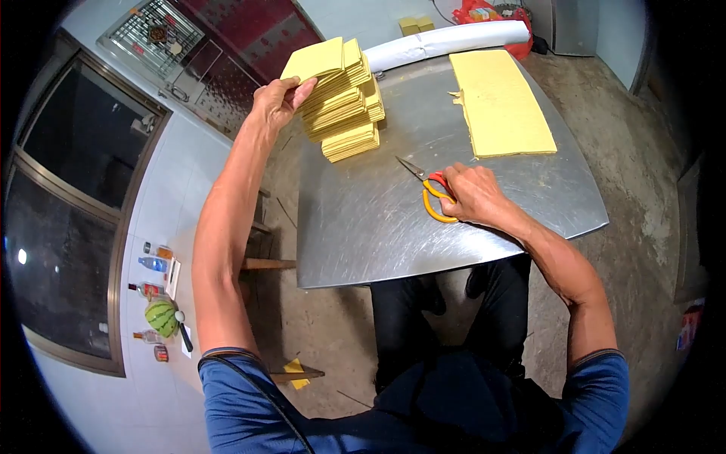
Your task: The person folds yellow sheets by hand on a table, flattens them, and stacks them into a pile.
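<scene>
My left hand [281, 100] pinches the near left edge of the top piece of a tall, uneven stack of yellow cardboard pieces [344, 106]. The stack stands at the far left of the metal table, in several offset bundles. My right hand [475, 195] is closed on scissors [434, 198] with red and yellow handles. Their blades lie close to the tabletop and point to the far left, toward the stack. A larger yellow cardboard sheet [505, 106] lies flat beyond my right hand, with a torn tab on its left edge.
The metal table [363, 234] has a bare edge near my legs. A white roll [446, 44] lies along its far edge. Behind are a red plastic bag [484, 13] and yellow blocks [416, 26]. At left, a watermelon [161, 317] and bottles stand on another surface.
</scene>
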`<control>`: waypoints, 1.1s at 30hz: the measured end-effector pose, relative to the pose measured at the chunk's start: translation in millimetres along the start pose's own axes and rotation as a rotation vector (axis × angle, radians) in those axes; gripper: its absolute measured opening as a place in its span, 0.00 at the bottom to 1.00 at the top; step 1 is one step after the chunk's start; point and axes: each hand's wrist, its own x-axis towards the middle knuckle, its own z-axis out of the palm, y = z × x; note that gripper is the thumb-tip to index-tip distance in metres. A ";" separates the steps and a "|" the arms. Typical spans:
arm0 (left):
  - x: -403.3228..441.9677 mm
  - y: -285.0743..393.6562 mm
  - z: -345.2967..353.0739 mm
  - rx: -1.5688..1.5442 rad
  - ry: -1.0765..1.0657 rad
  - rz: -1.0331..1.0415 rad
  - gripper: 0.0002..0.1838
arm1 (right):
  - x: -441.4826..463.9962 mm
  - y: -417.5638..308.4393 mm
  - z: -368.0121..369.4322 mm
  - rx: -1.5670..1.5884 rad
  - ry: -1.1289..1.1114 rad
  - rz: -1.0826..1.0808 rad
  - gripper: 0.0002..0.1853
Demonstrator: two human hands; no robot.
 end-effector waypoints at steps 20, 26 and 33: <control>-35.5 -4.8 -14.6 0.231 0.077 0.067 0.14 | 1.2 -0.4 1.3 -0.012 -0.020 0.020 0.21; -102.7 -96.5 -12.9 0.269 0.129 0.515 0.15 | 1.5 0.0 0.1 -0.011 -0.009 0.003 0.21; -117.2 -221.7 -28.4 0.118 0.176 0.327 0.14 | 0.5 -7.2 -7.5 0.035 -0.019 0.062 0.21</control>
